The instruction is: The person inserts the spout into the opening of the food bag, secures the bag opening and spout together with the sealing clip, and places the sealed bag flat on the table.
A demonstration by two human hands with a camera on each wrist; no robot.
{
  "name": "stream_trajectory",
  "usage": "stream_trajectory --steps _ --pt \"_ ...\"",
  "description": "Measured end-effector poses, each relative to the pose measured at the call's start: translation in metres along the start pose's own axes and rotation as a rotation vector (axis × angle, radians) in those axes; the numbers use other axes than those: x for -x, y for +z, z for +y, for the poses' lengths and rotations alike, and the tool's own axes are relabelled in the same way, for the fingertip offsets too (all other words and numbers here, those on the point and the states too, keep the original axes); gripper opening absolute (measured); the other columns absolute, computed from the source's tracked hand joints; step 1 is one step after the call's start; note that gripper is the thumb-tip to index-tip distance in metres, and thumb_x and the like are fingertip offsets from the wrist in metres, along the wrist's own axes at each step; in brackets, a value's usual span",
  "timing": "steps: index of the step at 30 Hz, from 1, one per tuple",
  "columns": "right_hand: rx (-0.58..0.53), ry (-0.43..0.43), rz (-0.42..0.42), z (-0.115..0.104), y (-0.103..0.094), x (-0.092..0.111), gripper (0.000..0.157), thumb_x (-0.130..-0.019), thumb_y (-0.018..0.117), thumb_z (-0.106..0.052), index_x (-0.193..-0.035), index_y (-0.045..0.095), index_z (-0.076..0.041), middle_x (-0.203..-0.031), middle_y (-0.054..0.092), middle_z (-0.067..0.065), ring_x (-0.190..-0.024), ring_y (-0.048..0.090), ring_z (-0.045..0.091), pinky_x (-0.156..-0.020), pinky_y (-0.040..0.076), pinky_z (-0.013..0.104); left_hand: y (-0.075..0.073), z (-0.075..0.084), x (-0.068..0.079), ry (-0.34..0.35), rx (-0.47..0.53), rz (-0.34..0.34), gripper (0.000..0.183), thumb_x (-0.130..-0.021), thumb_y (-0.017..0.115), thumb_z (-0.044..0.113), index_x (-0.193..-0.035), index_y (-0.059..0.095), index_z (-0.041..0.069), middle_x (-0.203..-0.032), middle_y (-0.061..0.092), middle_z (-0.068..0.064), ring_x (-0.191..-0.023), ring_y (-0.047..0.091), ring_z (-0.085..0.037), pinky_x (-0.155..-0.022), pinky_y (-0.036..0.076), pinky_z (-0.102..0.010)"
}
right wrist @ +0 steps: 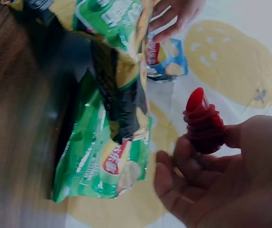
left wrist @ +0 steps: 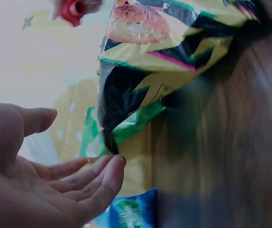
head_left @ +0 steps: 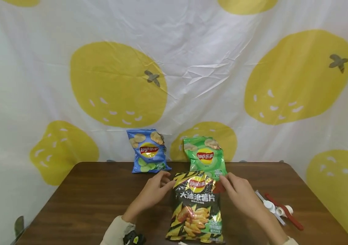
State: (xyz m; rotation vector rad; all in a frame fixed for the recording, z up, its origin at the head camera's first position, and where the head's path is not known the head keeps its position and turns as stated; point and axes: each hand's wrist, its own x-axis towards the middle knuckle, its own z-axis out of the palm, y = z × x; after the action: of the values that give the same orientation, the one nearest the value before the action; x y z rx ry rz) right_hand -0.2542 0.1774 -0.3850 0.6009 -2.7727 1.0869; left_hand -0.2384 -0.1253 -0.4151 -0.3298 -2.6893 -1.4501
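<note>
A black-and-yellow chip bag [head_left: 196, 207] stands in front of me between my two hands. My left hand [head_left: 153, 191] has its fingers loosely extended by the bag's upper left corner; in the left wrist view its fingertips [left wrist: 117, 164] are right at the bag's dark corner. On the other side, my right hand [head_left: 242, 195] pinches a red, hollow, ribbed plastic spout [right wrist: 205, 124] between thumb and fingers, near the bag's upper right edge. A green chip bag [head_left: 203, 153] leans behind the black one, which covers its lower part.
At the back, left of the green bag, a blue chip bag [head_left: 147, 151] leans against the fruit-patterned cloth [head_left: 204, 68]. White and red plastic clips [head_left: 284, 211] with spouts lie on the brown table [head_left: 94, 200] at the right. Something small and black [head_left: 133, 238] is by my left sleeve.
</note>
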Motion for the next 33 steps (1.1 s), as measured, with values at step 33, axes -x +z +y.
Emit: stream_trajectory --steps 33 --pt "-0.132 -0.101 -0.035 -0.011 -0.005 0.008 0.031 -0.106 0.045 -0.039 -0.088 0.061 -0.019 -0.079 0.053 -0.004 -0.072 0.05 0.012 -0.064 0.043 0.028 -0.014 0.037 0.003 0.067 0.452 0.19 0.03 -0.098 0.062 0.007 -0.128 0.06 0.002 -0.07 0.059 -0.009 -0.058 0.049 -0.012 -0.056 0.042 -0.024"
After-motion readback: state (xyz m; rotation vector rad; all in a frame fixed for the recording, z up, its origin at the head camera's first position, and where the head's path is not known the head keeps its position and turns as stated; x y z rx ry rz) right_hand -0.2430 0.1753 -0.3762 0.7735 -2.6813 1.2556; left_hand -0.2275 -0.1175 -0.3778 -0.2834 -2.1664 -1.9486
